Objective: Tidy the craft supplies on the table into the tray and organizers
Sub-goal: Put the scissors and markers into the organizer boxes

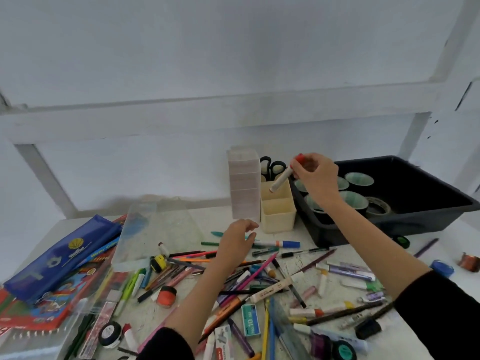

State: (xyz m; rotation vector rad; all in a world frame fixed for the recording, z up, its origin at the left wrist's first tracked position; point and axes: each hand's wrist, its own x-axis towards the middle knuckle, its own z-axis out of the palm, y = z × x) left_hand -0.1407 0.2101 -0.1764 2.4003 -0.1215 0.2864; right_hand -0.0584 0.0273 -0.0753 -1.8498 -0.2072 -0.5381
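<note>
While my right hand (315, 178) is pinching the red-capped white marker stick (281, 178) tilted over the middle cell of the cream plastic divided organizer (279, 216), I'm risking catching the rim or the black-handled scissors (271, 166) just behind and tipping the light box. My left hand (237, 240) is hovering loose-fingered, holding nothing, over scattered pens. The organizer is sitting squeezed between the white drawer stack (245, 183) and the black plastic tray (415, 216).
</note>
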